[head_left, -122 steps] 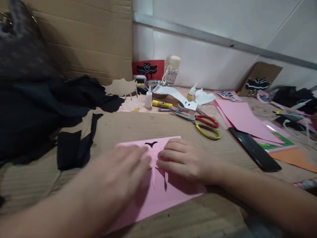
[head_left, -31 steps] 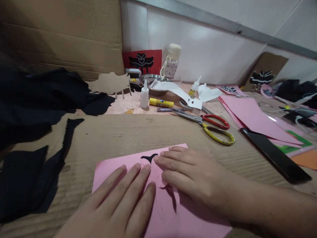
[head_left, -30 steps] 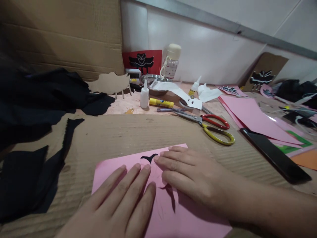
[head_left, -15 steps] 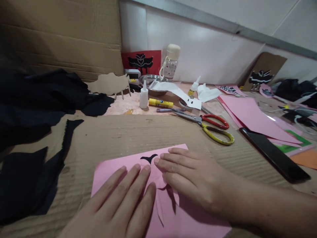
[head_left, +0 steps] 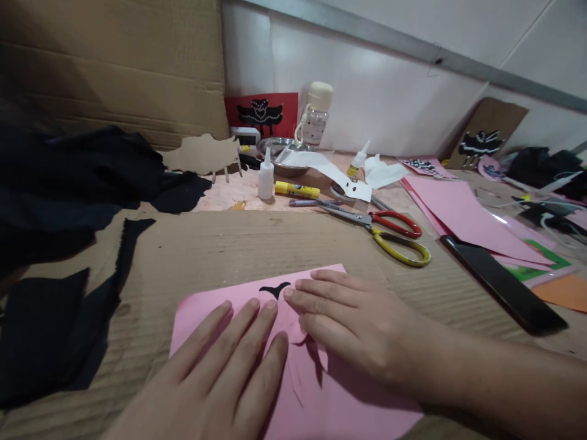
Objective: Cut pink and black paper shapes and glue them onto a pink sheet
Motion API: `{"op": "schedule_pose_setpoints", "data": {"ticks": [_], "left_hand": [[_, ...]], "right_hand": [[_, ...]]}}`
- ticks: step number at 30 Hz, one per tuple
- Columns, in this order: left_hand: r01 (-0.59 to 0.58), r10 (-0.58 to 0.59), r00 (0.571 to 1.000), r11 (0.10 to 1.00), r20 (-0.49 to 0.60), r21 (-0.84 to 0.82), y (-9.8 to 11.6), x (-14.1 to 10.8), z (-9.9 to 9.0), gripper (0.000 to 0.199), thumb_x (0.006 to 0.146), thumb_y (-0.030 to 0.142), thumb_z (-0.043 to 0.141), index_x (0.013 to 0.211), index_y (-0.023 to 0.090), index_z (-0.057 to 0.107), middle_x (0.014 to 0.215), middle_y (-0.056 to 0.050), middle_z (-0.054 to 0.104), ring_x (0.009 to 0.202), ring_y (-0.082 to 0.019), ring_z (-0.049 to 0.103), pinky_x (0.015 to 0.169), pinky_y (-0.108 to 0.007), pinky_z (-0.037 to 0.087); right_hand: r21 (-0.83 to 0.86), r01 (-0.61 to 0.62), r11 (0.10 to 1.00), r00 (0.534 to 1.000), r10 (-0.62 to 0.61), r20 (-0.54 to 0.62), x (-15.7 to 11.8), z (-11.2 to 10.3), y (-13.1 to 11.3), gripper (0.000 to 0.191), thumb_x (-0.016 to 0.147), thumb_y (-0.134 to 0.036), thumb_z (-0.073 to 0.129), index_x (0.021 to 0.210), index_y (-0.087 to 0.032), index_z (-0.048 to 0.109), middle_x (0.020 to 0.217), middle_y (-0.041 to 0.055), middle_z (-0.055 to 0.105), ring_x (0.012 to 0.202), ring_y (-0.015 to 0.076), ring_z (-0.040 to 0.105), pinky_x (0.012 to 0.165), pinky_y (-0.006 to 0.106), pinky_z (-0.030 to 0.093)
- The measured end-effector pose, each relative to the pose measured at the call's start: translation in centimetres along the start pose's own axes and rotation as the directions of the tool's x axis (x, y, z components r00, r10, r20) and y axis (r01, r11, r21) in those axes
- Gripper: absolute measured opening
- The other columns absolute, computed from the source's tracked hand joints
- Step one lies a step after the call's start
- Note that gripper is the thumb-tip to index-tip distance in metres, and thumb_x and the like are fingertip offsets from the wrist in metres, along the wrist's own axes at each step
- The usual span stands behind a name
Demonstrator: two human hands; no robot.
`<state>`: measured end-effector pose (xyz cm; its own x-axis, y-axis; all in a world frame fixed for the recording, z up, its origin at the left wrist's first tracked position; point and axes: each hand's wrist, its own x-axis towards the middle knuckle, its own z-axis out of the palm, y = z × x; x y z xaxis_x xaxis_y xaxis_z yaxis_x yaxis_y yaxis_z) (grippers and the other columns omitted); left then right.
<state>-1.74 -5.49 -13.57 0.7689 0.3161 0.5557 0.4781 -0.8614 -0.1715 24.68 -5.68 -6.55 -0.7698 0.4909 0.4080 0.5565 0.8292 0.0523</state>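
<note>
Both hands lie flat on a pink paper sheet (head_left: 367, 415) at the front of the cardboard. My left hand (head_left: 220, 373) has its fingers stretched and slightly spread over the sheet's left part. My right hand (head_left: 353, 324) rests from the right, its fingertips close to those of the left. Between and under the fingers lies a pink paper cutout (head_left: 288, 321) with narrow strips trailing toward me; its outline is mostly covered. Just beyond the fingertips a small curved black piece (head_left: 275, 290) shows at the cutout's top. Neither hand grips anything.
Scissors (head_left: 371, 223) with red and yellow handles lie beyond the sheet, near a yellow glue stick (head_left: 297, 189) and a white glue bottle (head_left: 266, 177). Black fabric (head_left: 50, 330) spreads at left. Pink sheets (head_left: 477, 214) and a long black object (head_left: 502, 284) lie at right.
The hands keep the same flat pose on the pink sheet, with the right fingertips shifted only slightly. The whole view has moved a little.
</note>
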Motion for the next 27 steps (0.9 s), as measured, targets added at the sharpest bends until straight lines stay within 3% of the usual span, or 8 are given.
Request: {"op": "schedule_pose_setpoints", "data": {"ticks": [4,9,11,15,23,27], "left_hand": [[0.015,-0.015,1.0,1.0,0.006,0.002,-0.05,-0.21,-0.08,0.043,0.101,0.026,0.05,0.141,0.015,0.063,0.148,-0.015,0.069,0.164,-0.03,0.029,0.136,-0.046,0.014],[0.026,-0.024,0.999,0.999,0.047,-0.042,-0.23,0.17,-0.8,0.04,0.101,0.026,0.051,0.137,0.017,0.067,0.139,-0.01,0.075,0.146,-0.026,0.054,0.136,-0.04,0.014],[0.035,-0.034,0.999,0.998,0.015,-0.051,-0.18,0.32,-0.77,0.039,0.102,0.027,0.05,0.135,0.018,0.068,0.136,-0.008,0.077,0.141,-0.024,0.058,0.135,-0.039,0.016],[0.033,-0.033,0.997,0.999,-0.07,-0.005,0.13,0.35,-0.19,0.041,0.103,0.024,0.045,0.135,0.015,0.068,0.137,-0.012,0.076,0.148,-0.026,0.052,0.135,-0.042,0.02],[0.004,-0.005,0.998,1.0,-0.058,-0.024,0.12,0.07,-0.12,0.053,0.108,0.041,0.036,0.14,0.011,0.066,0.145,-0.017,0.071,0.155,-0.03,0.044,0.135,-0.046,0.022],[-0.016,0.014,0.999,0.999,-0.043,-0.032,-0.15,-0.23,0.06,0.057,0.109,0.047,0.036,0.145,0.009,0.061,0.148,-0.018,0.069,0.162,-0.03,0.033,0.136,-0.046,0.02]], "right_hand": [[-0.013,-0.001,1.0,1.0,0.0,-0.018,0.15,-0.08,-0.13,0.047,0.112,-0.011,0.036,0.099,-0.007,0.08,0.123,0.0143,0.082,0.11,0.028,0.08,0.1,0.044,0.066],[-0.008,0.006,1.0,1.0,-0.006,-0.024,0.17,0.06,-0.03,0.043,0.111,-0.011,0.038,0.102,-0.006,0.08,0.122,0.0158,0.082,0.11,0.0285,0.08,0.098,0.045,0.066],[0.002,0.01,1.0,1.0,-0.01,-0.026,0.11,0.11,0.02,0.04,0.111,-0.01,0.04,0.103,-0.005,0.079,0.122,0.0166,0.082,0.11,0.0289,0.079,0.097,0.045,0.066],[0.034,0.003,0.999,1.0,-0.003,-0.013,-0.04,0.06,-0.01,0.034,0.109,-0.009,0.045,0.103,-0.005,0.078,0.123,0.0176,0.081,0.112,0.0279,0.078,0.1,0.044,0.065],[0.051,-0.014,0.999,1.0,0.014,0.006,0.06,-0.08,-0.03,0.034,0.11,-0.011,0.046,0.104,-0.005,0.078,0.126,0.0173,0.081,0.114,0.0286,0.077,0.103,0.045,0.063],[-0.011,0.012,1.0,1.0,-0.012,0.013,0.13,-0.02,0.01,0.033,0.109,-0.01,0.045,0.106,-0.004,0.077,0.126,0.0169,0.08,0.113,0.0295,0.077,0.103,0.045,0.063]]}}
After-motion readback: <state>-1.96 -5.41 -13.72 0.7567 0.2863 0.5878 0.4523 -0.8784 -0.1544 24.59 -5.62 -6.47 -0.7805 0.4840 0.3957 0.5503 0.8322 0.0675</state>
